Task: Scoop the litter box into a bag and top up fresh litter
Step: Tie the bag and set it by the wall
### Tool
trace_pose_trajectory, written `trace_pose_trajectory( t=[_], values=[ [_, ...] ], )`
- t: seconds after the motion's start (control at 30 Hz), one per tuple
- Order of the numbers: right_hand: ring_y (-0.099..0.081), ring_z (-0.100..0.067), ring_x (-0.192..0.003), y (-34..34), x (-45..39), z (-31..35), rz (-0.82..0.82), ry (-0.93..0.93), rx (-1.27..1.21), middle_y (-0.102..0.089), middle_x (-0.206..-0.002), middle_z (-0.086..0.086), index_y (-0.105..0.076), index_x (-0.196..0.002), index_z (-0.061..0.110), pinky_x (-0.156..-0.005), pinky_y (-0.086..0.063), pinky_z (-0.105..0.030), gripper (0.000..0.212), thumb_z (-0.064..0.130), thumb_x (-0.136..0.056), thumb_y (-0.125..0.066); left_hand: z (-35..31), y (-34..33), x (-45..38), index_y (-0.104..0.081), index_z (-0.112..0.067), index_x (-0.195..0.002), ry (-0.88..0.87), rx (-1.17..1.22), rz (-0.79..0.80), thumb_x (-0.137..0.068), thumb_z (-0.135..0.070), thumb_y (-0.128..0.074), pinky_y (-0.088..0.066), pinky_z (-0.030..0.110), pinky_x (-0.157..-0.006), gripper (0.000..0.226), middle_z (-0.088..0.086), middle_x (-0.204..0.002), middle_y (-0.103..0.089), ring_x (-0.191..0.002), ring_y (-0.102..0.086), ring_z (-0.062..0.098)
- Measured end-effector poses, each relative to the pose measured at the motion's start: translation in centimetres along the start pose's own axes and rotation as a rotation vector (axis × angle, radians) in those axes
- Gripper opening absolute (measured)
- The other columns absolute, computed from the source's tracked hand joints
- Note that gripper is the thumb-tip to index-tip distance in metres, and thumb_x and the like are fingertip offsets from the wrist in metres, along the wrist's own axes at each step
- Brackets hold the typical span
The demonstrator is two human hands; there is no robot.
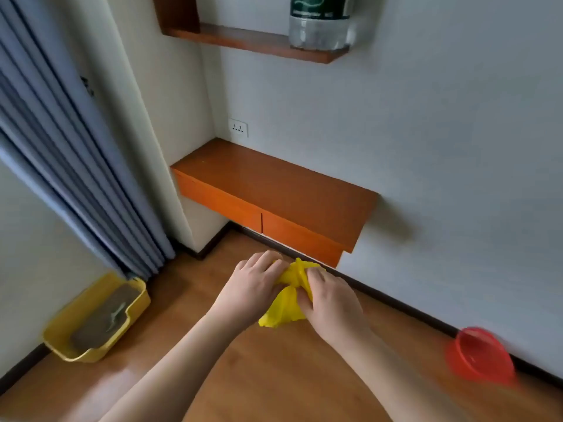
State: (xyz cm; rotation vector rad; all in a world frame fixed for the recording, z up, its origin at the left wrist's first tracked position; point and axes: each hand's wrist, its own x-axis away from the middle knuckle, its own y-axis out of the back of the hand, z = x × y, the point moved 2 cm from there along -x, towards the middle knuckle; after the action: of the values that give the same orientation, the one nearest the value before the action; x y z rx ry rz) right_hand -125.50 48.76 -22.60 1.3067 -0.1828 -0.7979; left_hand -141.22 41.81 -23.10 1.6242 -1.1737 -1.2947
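A crumpled yellow plastic bag (286, 303) hangs in mid-air over the wooden floor, gripped from both sides. My left hand (253, 284) pinches its left edge and my right hand (330, 295) pinches its right edge, close together. Far to the lower left, a yellow litter box (76, 350) sits on the floor by the curtain, filled with grey-brown litter. A pale scoop (117, 313) lies in the litter. Both hands are well to the right of the box.
A red plastic bowl (479, 356) rests on the floor against the right wall. An orange wall-mounted drawer shelf (274, 190) juts out just beyond my hands. A higher shelf holds a large water bottle (321, 22). Blue-grey curtains (61, 166) hang at left.
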Motion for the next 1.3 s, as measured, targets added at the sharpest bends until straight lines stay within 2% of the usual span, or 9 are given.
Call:
trace_pose_trajectory(
  t=[0.1, 0.2, 0.3, 0.43, 0.6, 0.8, 0.97, 1.17, 1.3],
  values=[
    [-0.065, -0.021, -0.072, 2.8, 4.5, -6.0, -0.081, -0.125, -0.008, -0.067, -0.086, -0.002, -0.056, -0.101, 0.016, -0.060, -0.053, -0.029, 0.025, 0.034, -0.085, -0.063, -7.0, -2.5, -2.9, -0.058, -0.023, -0.120, -0.095, 0.043, 0.033, -0.088, -0.038, -0.068, -0.055, 0.040, -0.081, 0.037, -0.002, -0.120, -0.060, -0.108, -0.061, 0.023],
    [-0.061, -0.024, -0.065, 5.3, 9.0, -11.3, -0.179, -0.230, 0.000, -0.062, -0.077, -0.004, -0.052, -0.090, 0.015, -0.054, -0.047, -0.029, 0.020, 0.033, -0.083, -0.047, -13.5, -5.2, -5.2, -0.057, -0.023, -0.121, -0.178, 0.089, 0.080, -0.089, -0.046, -0.056, -0.053, 0.041, -0.084, 0.040, -0.003, -0.120, -0.058, -0.110, -0.059, 0.022],
    [-0.060, -0.025, -0.062, 7.7, 13.4, -15.8, -0.215, -0.334, 0.040, -0.061, -0.075, -0.004, -0.051, -0.087, 0.015, -0.053, -0.044, -0.028, 0.017, 0.025, -0.079, -0.062, -19.5, -7.8, -7.1, -0.056, -0.024, -0.121, -0.248, 0.122, 0.125, -0.084, -0.051, -0.047, -0.053, 0.039, -0.083, 0.047, -0.004, -0.118, -0.058, -0.107, -0.058, 0.021],
    [-0.062, -0.025, -0.069, 10.4, 18.2, -20.9, -0.235, -0.477, 0.047, -0.063, -0.080, -0.004, -0.054, -0.093, 0.015, -0.058, -0.044, -0.027, 0.016, 0.022, -0.081, -0.061, -26.4, -10.4, -9.5, -0.054, -0.026, -0.125, -0.358, 0.138, 0.176, -0.085, -0.051, -0.049, -0.051, 0.040, -0.087, 0.048, -0.002, -0.121, -0.058, -0.111, -0.057, 0.023],
    [-0.059, -0.026, -0.083, 12.3, 22.1, -26.6, -0.292, -0.646, -0.018, -0.061, -0.091, -0.004, -0.057, -0.097, 0.012, -0.070, -0.046, -0.036, 0.015, 0.021, -0.085, -0.061, -33.2, -13.6, -13.1, -0.054, -0.026, -0.128, -0.498, 0.141, 0.203, -0.087, -0.049, -0.056, -0.049, 0.042, -0.090, 0.047, -0.001, -0.122, -0.057, -0.114, -0.056, 0.024],
    [-0.058, -0.025, -0.093, 14.2, 24.8, -33.5, -0.316, -0.761, 0.005, -0.062, -0.100, -0.003, -0.058, -0.103, 0.013, -0.079, -0.050, -0.040, 0.018, 0.022, -0.087, -0.061, -40.2, -18.7, -18.0, -0.063, -0.022, -0.110, -0.648, 0.052, 0.196, -0.079, -0.042, -0.053, -0.054, 0.039, -0.074, 0.038, 0.001, -0.104, -0.063, -0.091, -0.065, 0.024],
    [-0.059, -0.027, -0.091, 15.9, 25.9, -39.3, -0.294, -0.861, 0.080, -0.062, -0.100, -0.005, -0.058, -0.103, 0.011, -0.076, -0.048, -0.036, 0.029, 0.031, -0.082, -0.053, -44.7, -22.9, -22.7, -0.062, -0.019, -0.109, -0.781, 0.128, 0.186, -0.075, -0.036, -0.061, -0.056, 0.038, -0.071, 0.038, 0.004, -0.102, -0.064, -0.088, -0.065, 0.025],
    [-0.058, -0.027, -0.087, 18.4, 27.3, -45.4, -0.342, -0.969, 0.084, -0.061, -0.096, -0.008, -0.058, -0.101, 0.008, -0.073, -0.042, -0.031, 0.025, 0.024, -0.082, -0.054, -50.9, -26.3, -27.8, -0.058, -0.019, -0.112, -0.916, 0.186, 0.193, -0.082, -0.038, -0.044, -0.055, 0.037, -0.075, 0.038, 0.004, -0.108, -0.063, -0.093, -0.065, 0.025],
    [-0.058, -0.024, -0.084, 20.4, 29.2, -48.6, -0.346, -0.991, 0.136, -0.061, -0.092, -0.006, -0.058, -0.102, 0.009, -0.071, -0.040, -0.029, 0.035, 0.033, -0.083, -0.041, -55.5, -27.6, -29.7, -0.058, -0.019, -0.114, -0.987, 0.197, 0.187, -0.086, -0.037, -0.043, -0.054, 0.038, -0.079, 0.037, 0.003, -0.111, -0.063, -0.097, -0.063, 0.023]
  ],
)
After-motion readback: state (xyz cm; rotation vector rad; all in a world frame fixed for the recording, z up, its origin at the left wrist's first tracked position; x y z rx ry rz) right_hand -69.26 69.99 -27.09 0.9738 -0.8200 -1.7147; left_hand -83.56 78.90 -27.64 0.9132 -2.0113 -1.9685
